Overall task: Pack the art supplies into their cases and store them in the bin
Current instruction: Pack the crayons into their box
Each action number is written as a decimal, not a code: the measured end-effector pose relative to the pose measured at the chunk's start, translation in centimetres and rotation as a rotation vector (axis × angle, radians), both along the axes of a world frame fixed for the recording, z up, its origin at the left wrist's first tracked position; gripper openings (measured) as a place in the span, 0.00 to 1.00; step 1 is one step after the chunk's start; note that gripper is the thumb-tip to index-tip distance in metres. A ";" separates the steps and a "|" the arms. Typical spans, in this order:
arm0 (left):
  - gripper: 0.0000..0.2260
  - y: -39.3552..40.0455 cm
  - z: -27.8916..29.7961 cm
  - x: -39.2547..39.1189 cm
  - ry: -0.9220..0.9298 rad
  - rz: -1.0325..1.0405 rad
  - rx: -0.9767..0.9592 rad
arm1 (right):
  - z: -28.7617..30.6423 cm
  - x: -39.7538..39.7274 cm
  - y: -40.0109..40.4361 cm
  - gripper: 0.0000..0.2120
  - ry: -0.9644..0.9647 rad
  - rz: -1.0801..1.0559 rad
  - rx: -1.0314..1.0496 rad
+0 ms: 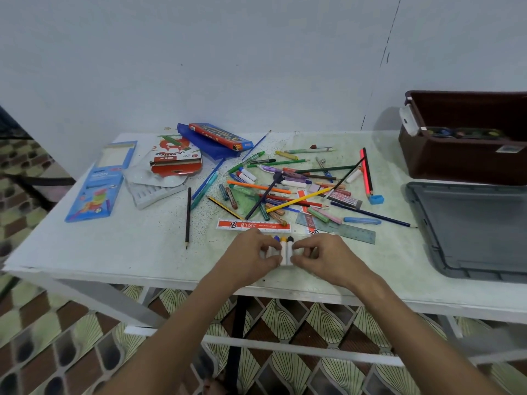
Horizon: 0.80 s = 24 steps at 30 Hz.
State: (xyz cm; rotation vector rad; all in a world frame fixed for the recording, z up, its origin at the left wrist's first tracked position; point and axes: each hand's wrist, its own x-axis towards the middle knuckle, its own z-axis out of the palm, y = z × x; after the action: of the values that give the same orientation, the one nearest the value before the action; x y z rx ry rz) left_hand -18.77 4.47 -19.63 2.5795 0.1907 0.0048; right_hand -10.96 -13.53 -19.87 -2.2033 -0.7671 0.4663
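Near the table's front edge, my left hand (254,250) and my right hand (319,253) squeeze a row of short white markers (286,250) from both sides; blue, yellow and black caps show between the fingers. A red and white ruler (253,225) lies just beyond them. Behind it spreads a heap of pencils, crayons and markers (288,183). A blue marker case (97,186), a white plastic insert (154,192), an orange oil pastel box (175,158) and a red pencil box on a blue pouch (219,136) lie at the back left. The brown bin (467,155) stands at the right.
A grey bin lid (470,232) lies flat on the table's right side, in front of the brown bin. A blue sharpener (376,199) and a clear set square (342,228) sit right of the heap. One black pencil (188,218) lies alone left of centre.
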 end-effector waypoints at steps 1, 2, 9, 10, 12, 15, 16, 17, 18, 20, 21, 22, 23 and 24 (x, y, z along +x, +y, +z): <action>0.11 0.0 -0.1 0.0 -0.001 -0.004 0.003 | 0.0 0.0 0.1 0.12 -0.004 -0.008 -0.005; 0.11 -0.1 -0.1 0.1 0.001 -0.006 0.007 | -0.1 -0.1 0.1 0.13 -0.009 -0.015 -0.010; 0.11 0.2 -0.2 0.1 -0.018 -0.025 -0.019 | 0.3 0.3 0.6 0.12 0.010 -0.010 -0.068; 0.10 0.4 0.1 0.1 -0.029 -0.020 -0.044 | 0.6 0.5 0.6 0.14 0.021 -0.003 -0.081; 0.10 1.5 0.8 0.5 -0.059 0.033 -0.104 | 1.3 1.2 1.0 0.17 0.026 0.000 -0.072; 0.12 4.6 2.0 2.0 -0.082 0.164 -0.132 | 3.0 3.3 2.6 0.17 0.010 -0.002 0.013; 0.13 5.8 2.4 2.7 -0.080 0.215 -0.136 | 3.5 4.2 3.5 0.16 0.006 0.001 0.051; 0.13 7.0 2.7 3.5 -0.075 0.270 -0.144 | 4.0 5.1 4.5 0.16 -0.001 0.002 0.086; 0.14 8.1 3.1 4.4 -0.077 0.319 -0.146 | 4.3 6.1 5.7 0.16 -0.008 0.001 0.116; 0.17 10.3 3.5 6.1 -0.093 0.375 -0.117 | 4.6 8.2 8.1 0.15 -0.028 0.000 0.146; 0.18 11.2 3.7 6.9 -0.098 0.383 -0.093 | 4.6 9.2 9.4 0.15 -0.038 0.006 0.147; 0.19 11.9 3.8 7.7 -0.097 0.383 -0.069 | 4.6 10.2 10.6 0.15 -0.049 0.014 0.135; 0.20 12.5 3.8 8.4 -0.087 0.384 -0.058 | 4.4 11.2 11.8 0.16 -0.062 0.025 0.120; 0.21 12.9 3.9 9.1 -0.072 0.386 -0.055 | 4.2 12.1 12.9 0.17 -0.075 0.033 0.102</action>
State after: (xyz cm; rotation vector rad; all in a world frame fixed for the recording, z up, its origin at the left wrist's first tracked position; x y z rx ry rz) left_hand -9.63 17.38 -15.75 2.4434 0.6473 0.2296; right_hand 1.16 -0.67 -15.70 -2.1259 -0.8494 0.3546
